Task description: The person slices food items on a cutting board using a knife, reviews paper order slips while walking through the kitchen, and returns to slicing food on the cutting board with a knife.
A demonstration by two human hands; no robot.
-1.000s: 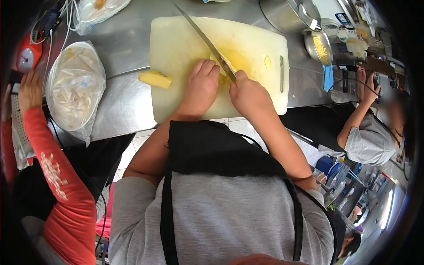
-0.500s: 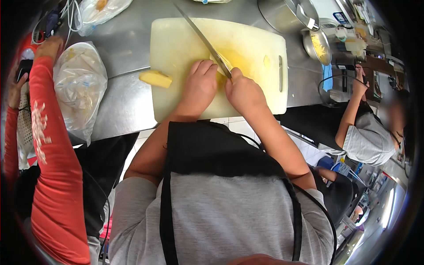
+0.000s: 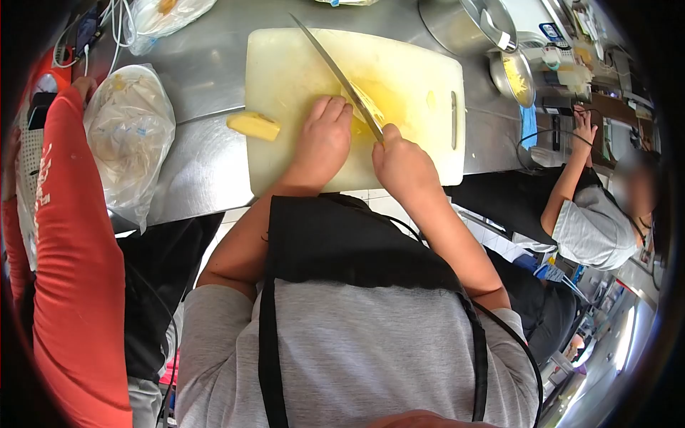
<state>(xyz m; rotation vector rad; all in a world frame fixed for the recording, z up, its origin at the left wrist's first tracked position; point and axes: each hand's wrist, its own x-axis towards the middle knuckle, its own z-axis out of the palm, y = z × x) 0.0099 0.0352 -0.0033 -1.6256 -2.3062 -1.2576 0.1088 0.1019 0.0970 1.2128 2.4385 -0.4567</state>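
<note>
My right hand (image 3: 407, 162) is closed round the handle of a long kitchen knife (image 3: 330, 64), whose blade slants away to the upper left over the white cutting board (image 3: 285, 64). Just left of the blade, my left hand (image 3: 323, 141) presses down with curled fingers on a yellow vegetable, mostly hidden beneath them. Thin yellow slices (image 3: 369, 102) lie against the blade's right side. A larger peeled yellow piece (image 3: 253, 126), resembling ginger, rests across the board's left edge. Wet yellow juice stains the board's middle.
A plastic-wrapped bowl (image 3: 130, 128) stands left of the board. Back right are a steel pot (image 3: 457, 25) and a metal bowl (image 3: 511, 78) of yellow shreds. A co-worker's red sleeve (image 3: 78, 235) is close on my left; another person (image 3: 596, 221) stands at right.
My right hand has drawn the knife slightly toward me and to the right, uncovering more slices. My left hand stays nearly in place. The red-sleeved arm has shifted left.
</note>
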